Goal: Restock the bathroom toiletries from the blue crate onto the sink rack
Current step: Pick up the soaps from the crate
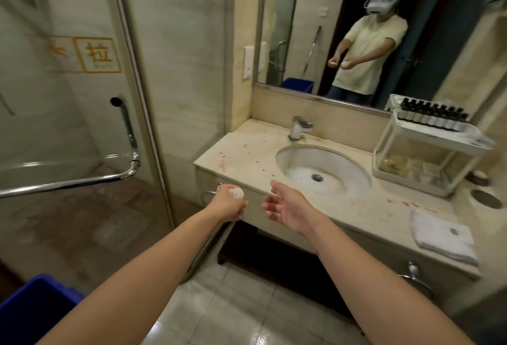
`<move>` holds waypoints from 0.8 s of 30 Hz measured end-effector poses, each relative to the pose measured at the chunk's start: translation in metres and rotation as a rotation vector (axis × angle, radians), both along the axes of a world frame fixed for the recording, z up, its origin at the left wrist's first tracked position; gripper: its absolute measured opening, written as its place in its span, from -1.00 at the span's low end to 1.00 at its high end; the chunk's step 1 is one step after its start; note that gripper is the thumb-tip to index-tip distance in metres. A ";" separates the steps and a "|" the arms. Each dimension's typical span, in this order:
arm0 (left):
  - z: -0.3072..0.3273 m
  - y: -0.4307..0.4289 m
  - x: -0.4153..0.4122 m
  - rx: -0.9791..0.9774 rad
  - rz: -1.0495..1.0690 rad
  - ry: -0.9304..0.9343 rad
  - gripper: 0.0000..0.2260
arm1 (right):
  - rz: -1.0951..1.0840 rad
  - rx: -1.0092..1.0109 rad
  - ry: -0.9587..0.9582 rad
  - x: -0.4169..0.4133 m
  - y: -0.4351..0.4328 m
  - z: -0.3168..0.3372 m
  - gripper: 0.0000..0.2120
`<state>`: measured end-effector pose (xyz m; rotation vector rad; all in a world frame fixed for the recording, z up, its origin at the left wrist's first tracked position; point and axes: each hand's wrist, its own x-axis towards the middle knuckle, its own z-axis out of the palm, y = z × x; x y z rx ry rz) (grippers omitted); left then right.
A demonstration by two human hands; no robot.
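Note:
My left hand (229,204) grips a small white packet (237,193) in front of the counter's left front corner. A little to its right, my right hand (285,206) is held palm up with relaxed fingers and holds nothing. The white two-tier sink rack (436,143) stands at the counter's back right, well away from both hands. A row of several dark-capped bottles (430,116) fills its top shelf, and small packets lie on its bottom shelf (411,170). Only a corner of the blue crate (35,306) shows, on the floor at the lower left.
The sink basin (323,171) and faucet (299,127) lie between my hands and the rack. A folded white towel (443,236) lies at the counter's front right. A glass shower door with a chrome handle (82,180) stands to the left. A mirror (356,29) hangs above the counter.

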<state>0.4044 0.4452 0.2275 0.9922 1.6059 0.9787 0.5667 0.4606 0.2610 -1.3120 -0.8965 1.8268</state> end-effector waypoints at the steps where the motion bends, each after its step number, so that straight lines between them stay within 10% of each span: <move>1: 0.001 0.006 0.010 -0.001 -0.014 -0.015 -0.81 | -0.006 -0.014 0.008 0.011 0.002 0.000 -0.79; 24: 0.034 0.210 0.163 0.085 -0.546 -0.067 -0.53 | -0.466 0.269 -0.362 0.173 0.128 0.024 -0.58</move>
